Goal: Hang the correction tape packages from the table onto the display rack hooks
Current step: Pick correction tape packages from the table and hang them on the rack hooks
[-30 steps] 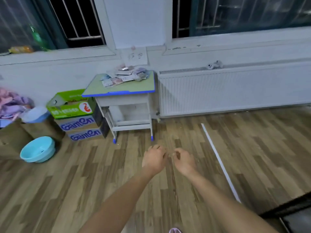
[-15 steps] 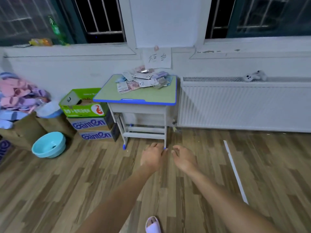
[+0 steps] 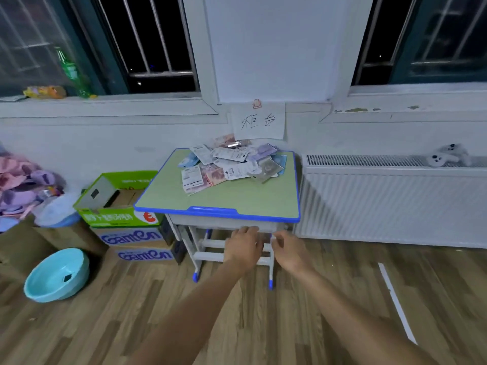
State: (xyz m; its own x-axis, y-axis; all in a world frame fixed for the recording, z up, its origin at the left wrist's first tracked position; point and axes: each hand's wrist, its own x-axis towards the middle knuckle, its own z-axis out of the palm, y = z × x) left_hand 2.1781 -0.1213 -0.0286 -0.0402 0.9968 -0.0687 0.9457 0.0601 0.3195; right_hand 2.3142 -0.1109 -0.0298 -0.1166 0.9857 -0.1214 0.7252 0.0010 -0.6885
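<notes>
A wood-plank floor (image 3: 342,299) runs to a white wall with barred windows and a radiator (image 3: 390,206). Against the wall stands a small green desk (image 3: 237,198) with a blue rim, and the packages (image 3: 229,162) lie in a loose heap at its back, under a paper sign (image 3: 258,122). Both arms reach forward below the desk's front edge. The left hand (image 3: 243,245) and right hand (image 3: 287,250) hang side by side with fingers loosely curled, holding nothing. Stacked boxes (image 3: 123,219) and a blue basin (image 3: 56,275) sit left of the desk.
</notes>
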